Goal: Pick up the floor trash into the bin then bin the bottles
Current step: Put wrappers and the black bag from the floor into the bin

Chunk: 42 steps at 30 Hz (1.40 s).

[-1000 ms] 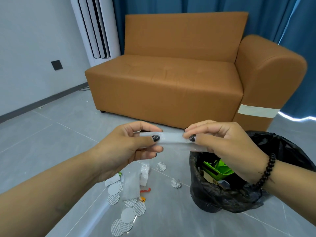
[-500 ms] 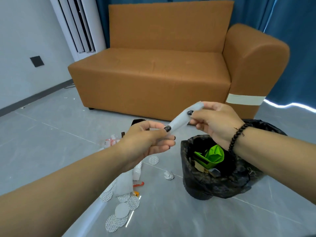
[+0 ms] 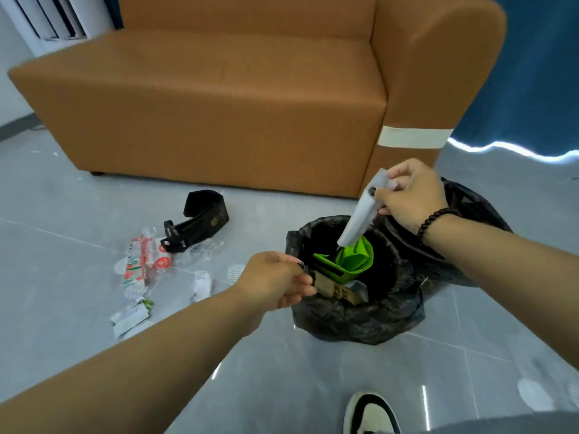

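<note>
My right hand [image 3: 410,195] pinches the top of a rolled white plastic wrapper [image 3: 357,220]. The wrapper hangs slanted, with its lower end over the mouth of the black-lined bin [image 3: 360,321]. Inside the bin lie a green folded piece [image 3: 354,258] and a brown carton. At the bin's left rim, my left hand [image 3: 275,277] has its fingers curled and seems to pinch the liner's edge. Floor trash lies to the left: a red-and-white wrapper [image 3: 144,258], clear plastic, a black folded band [image 3: 200,220] and small white packets [image 3: 130,314]. No bottles are in view.
An orange sofa [image 3: 219,120] stands close behind the bin and the litter. A blue curtain [image 3: 532,73] hangs at the right. My shoe [image 3: 369,415] is on the grey tile floor just in front of the bin. A round foil seal [image 3: 532,393] lies at the lower right.
My left hand let go of the wrapper and dropped to the bin's rim. My right hand carried the wrapper right and down over the bin. The view tilted down.
</note>
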Tool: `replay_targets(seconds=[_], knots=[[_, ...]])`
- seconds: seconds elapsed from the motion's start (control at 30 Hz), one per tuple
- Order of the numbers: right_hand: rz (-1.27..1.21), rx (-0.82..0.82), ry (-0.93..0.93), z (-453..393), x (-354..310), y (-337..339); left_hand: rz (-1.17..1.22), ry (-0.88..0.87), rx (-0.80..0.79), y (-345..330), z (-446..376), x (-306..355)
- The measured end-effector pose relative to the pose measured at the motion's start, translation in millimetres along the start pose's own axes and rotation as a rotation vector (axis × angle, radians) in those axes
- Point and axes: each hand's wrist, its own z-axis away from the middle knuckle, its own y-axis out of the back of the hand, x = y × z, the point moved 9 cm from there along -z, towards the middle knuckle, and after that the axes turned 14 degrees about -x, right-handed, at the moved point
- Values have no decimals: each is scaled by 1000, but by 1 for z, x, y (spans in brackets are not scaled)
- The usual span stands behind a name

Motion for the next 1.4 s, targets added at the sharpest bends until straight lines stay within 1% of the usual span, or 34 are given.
replay_targets(seconds=[0.07,0.17,0.23,0.33,0.47,0.53,0.63,0.73,0.8,0.9,0.93,0.97,1.07,1.2,1.27,1.33,1.37,1.4], knots=[[91,8,-26,-4,33,-11,-120,32,27,-10,-19,-17],[183,32,-31,-8,68,-30,-428,-2,29,-26,-45,-46],[208,30,-8,-11,83,-40,-527,-36,30,-33,-53,-62],[191,27,-19,-19,107,-44,-456,-111,39,-37,-57,-72],[121,101,-49,-30,123,-33,-409,-188,-17,-36,-63,-68],[109,134,-43,-34,126,-26,-429,-200,-35,-34,-68,-69],[112,124,22,-33,124,-21,-523,-212,-45,-35,-77,-70],[207,112,94,-24,114,-17,-573,-224,-16,-37,-84,-67],[263,27,119,-19,112,-25,-601,-227,5,-39,-86,-65],[338,-216,146,-11,119,-53,-672,-210,9,-40,-88,-62],[386,-275,168,-8,119,-61,-695,-203,3,-39,-89,-60],[452,-301,198,-6,118,-68,-713,-193,-6,-38,-90,-58],[596,-284,253,-8,109,-78,-763,-152,-37,-35,-93,-53],[693,-403,160,-23,113,-93,-863,-143,-38,-36,-93,-45],[660,-423,133,-23,109,-92,-919,-146,-26,-36,-95,-42],[539,-466,71,-22,110,-91,-956,-137,-12,-32,-100,-40],[515,-495,40,-21,113,-92,-976,-128,-12,-30,-102,-40],[543,-517,29,-20,114,-94,-994,-124,-18,-29,-104,-39]])
